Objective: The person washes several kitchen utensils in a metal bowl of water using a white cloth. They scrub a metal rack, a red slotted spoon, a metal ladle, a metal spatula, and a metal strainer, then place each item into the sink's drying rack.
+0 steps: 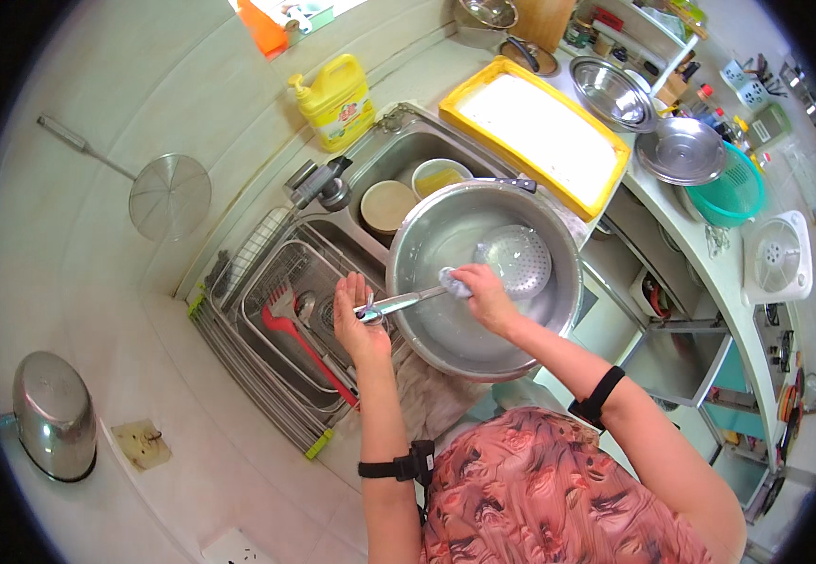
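A large metal basin [422, 247] sits over the right part of the sink in front of me. Inside it lies the round perforated head of a metal skimmer [520, 257]; its handle rises over the basin's left rim. My right hand [484, 295] presses a pale crumpled cloth or scrubber [456, 282] against the upper handle. Beside the handle's outer end, which has a hanging ring, my left hand [360, 321] is held palm up with fingers extended; whether its thumb grips the handle is unclear. Some liquid appears to be in the basin.
A wire dish rack [256, 359] with a red-handled utensil [302, 338] stands left. Behind are the faucet [320, 185], bowls [388, 206] in the sink and a yellow detergent jug [337, 106]. A yellow-rimmed tray [608, 190] and metal bowls [612, 92] line the counter at right.
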Demonstrator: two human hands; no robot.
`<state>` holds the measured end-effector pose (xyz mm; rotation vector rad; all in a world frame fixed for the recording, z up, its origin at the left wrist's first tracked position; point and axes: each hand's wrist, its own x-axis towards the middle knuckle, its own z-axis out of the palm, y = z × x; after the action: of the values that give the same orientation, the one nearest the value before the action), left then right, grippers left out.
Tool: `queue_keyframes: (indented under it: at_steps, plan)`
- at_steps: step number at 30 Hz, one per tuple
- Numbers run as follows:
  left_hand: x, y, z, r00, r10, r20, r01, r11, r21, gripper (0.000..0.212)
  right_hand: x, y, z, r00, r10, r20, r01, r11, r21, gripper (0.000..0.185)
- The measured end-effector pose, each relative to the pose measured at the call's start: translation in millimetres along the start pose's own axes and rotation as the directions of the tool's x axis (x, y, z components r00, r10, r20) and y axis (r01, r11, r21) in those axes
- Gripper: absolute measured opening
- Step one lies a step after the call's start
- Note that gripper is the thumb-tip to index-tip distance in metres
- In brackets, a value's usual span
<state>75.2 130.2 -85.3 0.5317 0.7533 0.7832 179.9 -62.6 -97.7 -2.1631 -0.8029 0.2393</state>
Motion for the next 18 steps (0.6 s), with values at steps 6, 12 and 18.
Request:
queue_keyframes:
  at_steps: [6, 12, 18]
  plan:
    - [-5, 11, -8, 0.999, 0.034, -0.034, 0.0, 0.723, 0.691, 0.03, -12, -67, 48, 0.943, -0.331, 0.022, 0.321, 0.926, 0.199, 0.063]
    - [-13, 39, -15, 0.988, -0.134, 0.076, -0.013, 0.422, 0.906, 0.039, -10, -1, 19, 0.968, -0.224, 0.115, 0.227, 0.974, -0.015, 0.066]
    - [-30, 49, -3, 0.967, -0.1, 0.235, -0.16, 0.479, 0.863, 0.031, -6, 66, -40, 0.992, -0.079, 0.103, 0.09, 0.99, -0.106, 0.051]
